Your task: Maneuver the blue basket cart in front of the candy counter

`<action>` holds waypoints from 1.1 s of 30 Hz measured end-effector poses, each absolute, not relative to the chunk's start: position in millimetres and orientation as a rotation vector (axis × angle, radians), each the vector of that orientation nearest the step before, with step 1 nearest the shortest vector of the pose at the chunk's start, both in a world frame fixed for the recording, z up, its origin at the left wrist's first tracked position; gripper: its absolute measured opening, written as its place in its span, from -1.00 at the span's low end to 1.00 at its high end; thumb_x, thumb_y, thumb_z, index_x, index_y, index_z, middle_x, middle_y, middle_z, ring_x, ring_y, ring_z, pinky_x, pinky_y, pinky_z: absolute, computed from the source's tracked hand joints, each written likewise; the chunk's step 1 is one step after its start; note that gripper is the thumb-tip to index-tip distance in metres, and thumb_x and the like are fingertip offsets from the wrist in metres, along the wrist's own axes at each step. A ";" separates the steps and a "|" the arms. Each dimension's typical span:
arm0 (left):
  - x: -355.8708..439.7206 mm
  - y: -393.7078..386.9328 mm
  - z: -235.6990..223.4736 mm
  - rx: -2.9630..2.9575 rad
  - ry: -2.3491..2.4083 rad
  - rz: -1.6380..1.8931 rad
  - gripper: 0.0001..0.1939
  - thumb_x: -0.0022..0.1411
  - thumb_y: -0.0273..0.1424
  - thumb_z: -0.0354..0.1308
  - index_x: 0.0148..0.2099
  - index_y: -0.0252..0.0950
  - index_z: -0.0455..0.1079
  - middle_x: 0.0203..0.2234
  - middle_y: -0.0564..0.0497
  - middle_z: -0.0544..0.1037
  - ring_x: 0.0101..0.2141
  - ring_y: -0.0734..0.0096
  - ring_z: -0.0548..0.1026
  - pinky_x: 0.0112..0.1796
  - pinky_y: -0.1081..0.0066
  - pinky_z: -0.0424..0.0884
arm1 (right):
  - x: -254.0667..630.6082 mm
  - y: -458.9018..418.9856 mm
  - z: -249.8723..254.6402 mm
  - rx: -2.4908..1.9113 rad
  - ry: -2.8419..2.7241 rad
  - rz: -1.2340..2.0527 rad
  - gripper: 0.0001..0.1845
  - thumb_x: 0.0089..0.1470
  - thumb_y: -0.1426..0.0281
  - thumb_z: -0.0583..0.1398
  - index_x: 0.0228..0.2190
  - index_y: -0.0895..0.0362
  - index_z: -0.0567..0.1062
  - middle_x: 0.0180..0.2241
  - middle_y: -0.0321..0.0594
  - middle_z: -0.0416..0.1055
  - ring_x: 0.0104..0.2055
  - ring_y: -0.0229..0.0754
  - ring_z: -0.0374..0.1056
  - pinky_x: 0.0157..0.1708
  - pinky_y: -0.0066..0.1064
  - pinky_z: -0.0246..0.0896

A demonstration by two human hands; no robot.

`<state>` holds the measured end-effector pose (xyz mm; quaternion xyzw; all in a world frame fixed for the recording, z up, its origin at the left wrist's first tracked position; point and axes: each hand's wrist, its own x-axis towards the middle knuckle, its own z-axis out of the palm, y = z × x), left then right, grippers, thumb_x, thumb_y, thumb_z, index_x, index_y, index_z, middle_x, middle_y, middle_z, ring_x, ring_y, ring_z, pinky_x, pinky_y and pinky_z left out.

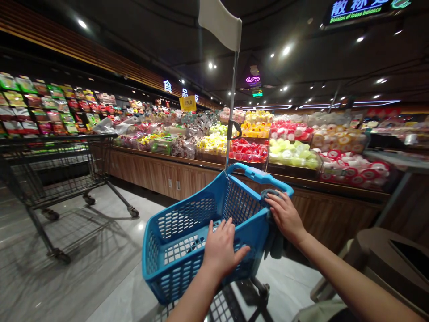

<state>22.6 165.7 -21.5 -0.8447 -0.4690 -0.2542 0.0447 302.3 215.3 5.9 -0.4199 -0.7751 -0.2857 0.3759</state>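
- Fingers (pixel 228 229) of the left hand (pixel 219 252) spread and flat, not closed, palm down on the near rim of a blue plastic shopping basket (pixel 174 268); by the look of it, a light steadying touch rather than a grip.
- Curled, closed fingers (pixel 273 201) of the right hand (pixel 284 214) over the far right rim, just below the blue handle (pixel 264 176), gripping a grey cloth (pixel 276 241) against the rim, its loose end hanging down the outer side; apparently the firmer, guiding hold of the two.
- Basket low and central between both hands, seated on a dark metal wheeled frame (pixel 258 286), which would explain the absence of any lifting grip.
- Slim metal pole (pixel 232 112) rising at the far end, topped by a white pennant (pixel 221 22), probably for visibility above the aisle.
- Far side: packaged sweets in clear bins, red (pixel 248 150) beside pale green (pixel 291 156), angled outward along a wooden counter (pixel 161 174) for browsing.
- Left: wire shopping cart (pixel 60 179) standing well apart on the grey floor tiles (pixel 110 250).
- Near right: grey bin (pixel 385 264), just beside the right arm (pixel 348 277).
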 end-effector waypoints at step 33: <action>21.8 166.2 -20.7 -2.604 -1.446 -0.756 -0.25 0.23 0.15 -0.08 0.22 -0.31 0.24 0.23 -0.18 0.30 0.21 -0.03 0.24 0.22 -0.22 -0.05 | 286.0 208.2 -2.7 -1.024 -2.012 -0.734 -0.58 0.28 0.39 0.02 0.14 0.00 0.33 0.14 -0.18 0.33 0.32 0.06 0.00 0.23 0.13 0.07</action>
